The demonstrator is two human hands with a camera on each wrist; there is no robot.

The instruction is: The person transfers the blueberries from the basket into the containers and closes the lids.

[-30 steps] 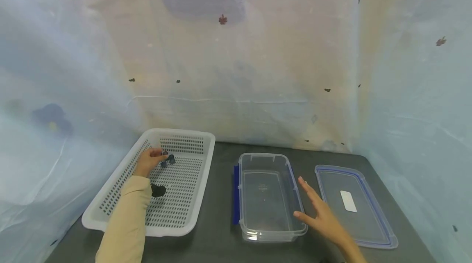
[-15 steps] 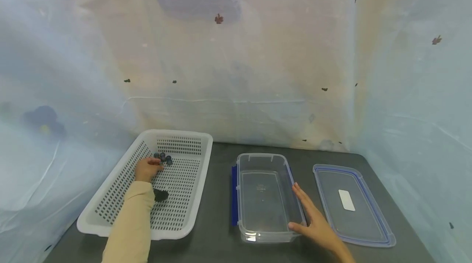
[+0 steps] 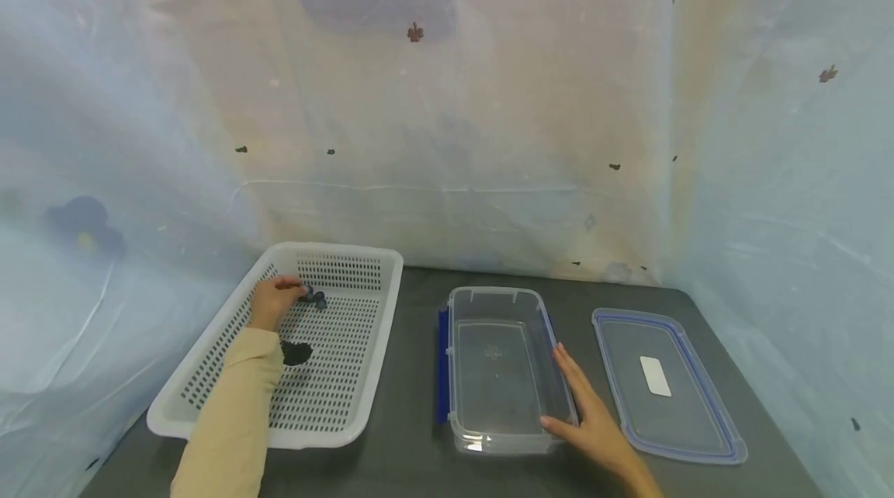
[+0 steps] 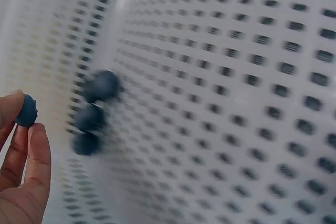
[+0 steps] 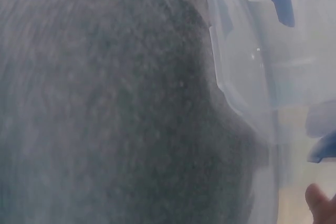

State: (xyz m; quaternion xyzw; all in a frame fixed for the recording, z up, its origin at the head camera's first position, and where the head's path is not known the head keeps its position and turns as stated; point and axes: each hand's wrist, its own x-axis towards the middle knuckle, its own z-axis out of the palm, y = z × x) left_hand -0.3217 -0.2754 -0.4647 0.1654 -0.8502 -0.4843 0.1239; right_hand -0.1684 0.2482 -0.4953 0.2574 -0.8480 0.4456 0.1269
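Note:
My left hand (image 3: 272,302) is inside the white perforated basket (image 3: 380,351), near its far left corner. In the left wrist view, its thumb and fingers pinch a blueberry (image 4: 26,110) above the basket floor. Several more blueberries (image 3: 320,299) lie close together in the basket, just right of that hand. At the right side of a clear lidless food container (image 3: 496,374), my right hand (image 3: 594,428) has its fingers extended and its thumb apart. Whether it touches the wall is hard to tell. Only a fingertip of it shows in the right wrist view.
A clear lid (image 3: 680,397) with a blue seal and a white label lies on the dark table (image 3: 412,389), right of the container. A blue clip flap (image 3: 444,366) hangs at the container's left side. Behind stands a patterned sheet (image 3: 447,133). A dark object (image 3: 296,353) sits by the left cuff.
My left hand drew nearer in the basket, then went back toward the far side and now lifts a blueberry from the cluster. My right hand shifted slightly left toward the container.

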